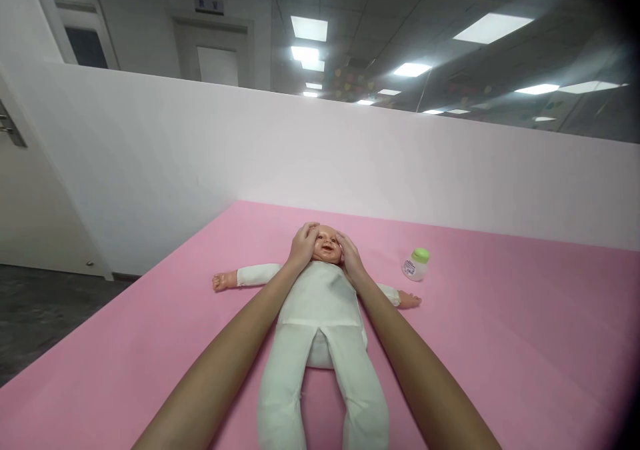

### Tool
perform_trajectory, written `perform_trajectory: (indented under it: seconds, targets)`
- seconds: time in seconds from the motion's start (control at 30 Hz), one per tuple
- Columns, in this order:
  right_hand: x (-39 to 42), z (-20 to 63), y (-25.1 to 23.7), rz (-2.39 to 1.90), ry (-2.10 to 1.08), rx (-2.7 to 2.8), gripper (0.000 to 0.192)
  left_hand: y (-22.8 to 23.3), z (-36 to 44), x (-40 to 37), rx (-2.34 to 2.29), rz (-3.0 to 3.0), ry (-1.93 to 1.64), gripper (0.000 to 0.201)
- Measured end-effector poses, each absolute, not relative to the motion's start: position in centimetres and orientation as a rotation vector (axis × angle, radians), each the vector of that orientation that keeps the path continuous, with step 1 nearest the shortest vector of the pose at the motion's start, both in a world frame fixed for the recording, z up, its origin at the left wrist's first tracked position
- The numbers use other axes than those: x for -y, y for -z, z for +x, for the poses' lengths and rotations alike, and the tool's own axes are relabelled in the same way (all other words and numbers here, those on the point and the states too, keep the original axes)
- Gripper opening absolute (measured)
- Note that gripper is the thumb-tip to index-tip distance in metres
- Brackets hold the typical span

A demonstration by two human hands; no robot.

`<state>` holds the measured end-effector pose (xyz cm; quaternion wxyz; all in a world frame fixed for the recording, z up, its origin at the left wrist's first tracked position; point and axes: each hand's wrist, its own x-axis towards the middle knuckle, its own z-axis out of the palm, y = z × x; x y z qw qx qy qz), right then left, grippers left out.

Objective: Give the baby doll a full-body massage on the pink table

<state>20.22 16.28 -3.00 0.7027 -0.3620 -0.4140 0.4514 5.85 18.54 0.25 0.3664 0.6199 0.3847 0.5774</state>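
Pink foam-like matting (500, 343) covers the work surface, smooth and matte, backed by a plain white partition wall (350, 163) with glass above it reflecting square ceiling lights.

Baby doll (320, 330) lies on its back along the middle of the mat, feet toward the person, arms spread straight out to either side. Head is glossy moulded plastic; hands are the same hard plastic; body, sleeves and legs are soft white cloth, slightly wrinkled at the crotch seam.

Left hand (303, 247): fingers curved, cupped against the doll's head on the viewer's left side, fingertips reaching the crown. Right hand (351, 260): cupped likewise against the opposite cheek and temple. Both hands are in contact with the head, partly closed around it, with the face visible between them. Both forearms run bare over the doll's torso.

Small bottle (416, 265), white rounded body with printed label and green cap, stands on the mat near the doll's outstretched arm, apart from both hands.
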Motion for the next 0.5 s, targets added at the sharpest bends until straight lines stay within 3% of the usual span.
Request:
perform_trajectory:
  seconds: [0.5]
  targets:
    - [-16.45,20.34,3.17,-0.792,-1.017,0.923,0.037,-0.28,5.79,-18.46,-0.981,1.619,-1.48,0.027]
